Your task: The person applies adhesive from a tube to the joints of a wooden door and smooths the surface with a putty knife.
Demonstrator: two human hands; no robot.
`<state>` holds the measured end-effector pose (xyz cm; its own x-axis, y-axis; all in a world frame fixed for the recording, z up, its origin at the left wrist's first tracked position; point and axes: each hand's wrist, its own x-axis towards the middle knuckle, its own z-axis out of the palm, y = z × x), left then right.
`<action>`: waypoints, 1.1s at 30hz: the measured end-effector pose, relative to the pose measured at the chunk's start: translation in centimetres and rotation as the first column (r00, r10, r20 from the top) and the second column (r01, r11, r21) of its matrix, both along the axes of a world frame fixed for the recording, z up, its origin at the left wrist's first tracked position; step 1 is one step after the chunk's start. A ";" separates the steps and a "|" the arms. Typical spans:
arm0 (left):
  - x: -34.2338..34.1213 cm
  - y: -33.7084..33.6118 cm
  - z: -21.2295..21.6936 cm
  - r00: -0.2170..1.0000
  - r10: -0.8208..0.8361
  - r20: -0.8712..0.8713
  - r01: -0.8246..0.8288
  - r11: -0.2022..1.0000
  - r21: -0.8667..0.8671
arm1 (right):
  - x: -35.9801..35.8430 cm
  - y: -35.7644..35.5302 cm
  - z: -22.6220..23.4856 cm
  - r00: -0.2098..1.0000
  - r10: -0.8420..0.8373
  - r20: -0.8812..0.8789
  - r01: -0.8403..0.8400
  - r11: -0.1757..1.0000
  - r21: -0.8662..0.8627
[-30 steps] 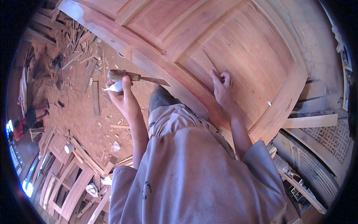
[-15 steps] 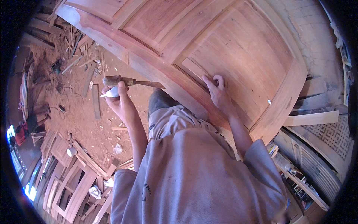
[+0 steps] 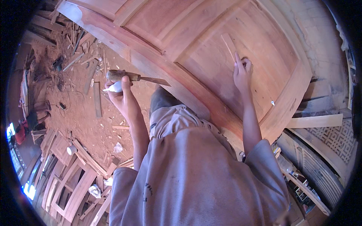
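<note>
A panelled wooden door point(image 3: 169, 56) lies in front of me. My left hand point(image 3: 127, 100) is closed round a chisel point(image 3: 122, 75) and a small white squeeze bottle point(image 3: 115, 87) with a pointed nozzle. The chisel has a worn wooden handle, and its flat blade points right, by the door's near edge. Over the recessed panel, my right hand point(image 3: 243, 77) pinches a short, thin wood strip point(image 3: 228, 44) at its lower end. Whether the strip touches the panel, I cannot tell. A small white cap point(image 3: 272, 103) sits at the panel's right edge.
Wood offcuts point(image 3: 89, 77) and shavings litter the brown floor on the left. Stacked wooden frames point(image 3: 71, 188) stand at lower left. On the right lie a pale board point(image 3: 316, 121) and a patterned lattice panel point(image 3: 335, 137). Another person point(image 3: 34, 122) is at the far left.
My right hand has moved up and right, lifting the wood strip from the panel's near-left border to over its middle. My left hand has barely shifted, still holding the chisel and bottle.
</note>
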<state>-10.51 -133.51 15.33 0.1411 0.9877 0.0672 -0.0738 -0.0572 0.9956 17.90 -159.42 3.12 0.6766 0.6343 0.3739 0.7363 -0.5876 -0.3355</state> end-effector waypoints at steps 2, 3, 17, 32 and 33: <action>-0.1 -0.1 -0.1 1.000 -0.004 0.008 0.004 1.000 0.000 | -0.2 0.2 -0.2 1.000 0.028 -0.012 -0.029 0.999 -0.040; -0.1 -0.1 -0.1 1.000 -0.003 0.018 0.003 1.000 -0.005 | -0.5 0.5 -0.1 0.998 0.056 -0.021 -0.058 0.995 -0.078; 0.4 -0.1 0.5 1.000 -0.013 0.012 0.014 1.000 -0.006 | -9.0 -0.5 -0.4 0.908 0.256 -0.333 -0.285 0.958 -0.041; -0.1 -0.2 0.4 1.000 -0.029 0.004 0.029 0.999 -0.019 | -8.8 0.9 1.4 0.917 0.265 -0.297 -0.320 0.934 -0.157; 0.3 -0.3 0.6 1.000 -0.012 -0.008 0.012 1.000 -0.009 | -8.8 0.8 1.2 0.919 0.262 -0.296 -0.317 0.936 -0.154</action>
<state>-10.22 -133.86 15.91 0.1535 0.9865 0.0574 -0.0661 -0.0478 0.9967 9.14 -158.57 4.32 0.5092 0.8589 0.0549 0.7829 -0.4359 -0.4439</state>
